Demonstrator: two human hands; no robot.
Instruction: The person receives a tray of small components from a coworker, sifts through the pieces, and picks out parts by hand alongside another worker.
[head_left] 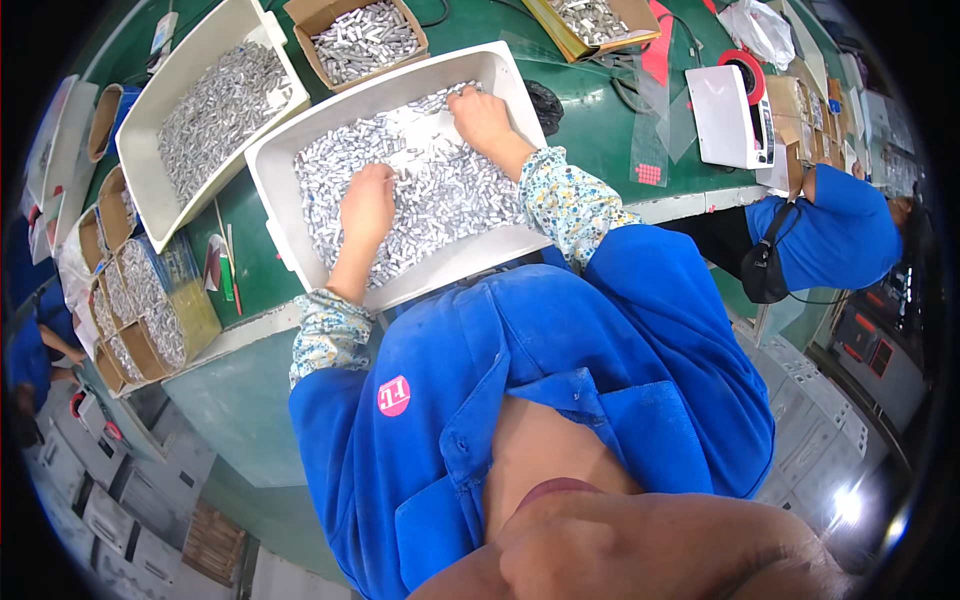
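Observation:
A white plastic tray (pixel 460 255) lies in front of me, its floor spread with many small silvery metal cylinders (pixel 450 200). My left hand (pixel 367 205) reaches over the left half of the tray. Its fingers are drawn together and point down at the pieces; whatever is between them is too small to make out. Farther back, on the right side, my right hand (pixel 482 120) is closed with bent fingers over the heap. Its fingertips touch the pieces near the far wall, and I cannot see what they pinch. Between the hands, a patch of tray floor shows through.
To the left stands a second white bin (pixel 145 165) of similar cylinders, with a divided cardboard box (pixel 140 335) nearer. Cardboard boxes (pixel 325 80) of pieces sit behind. A white scale-like device (pixel 725 120) and red tape roll (pixel 742 72) lie right, near a blue-clad person (pixel 835 230).

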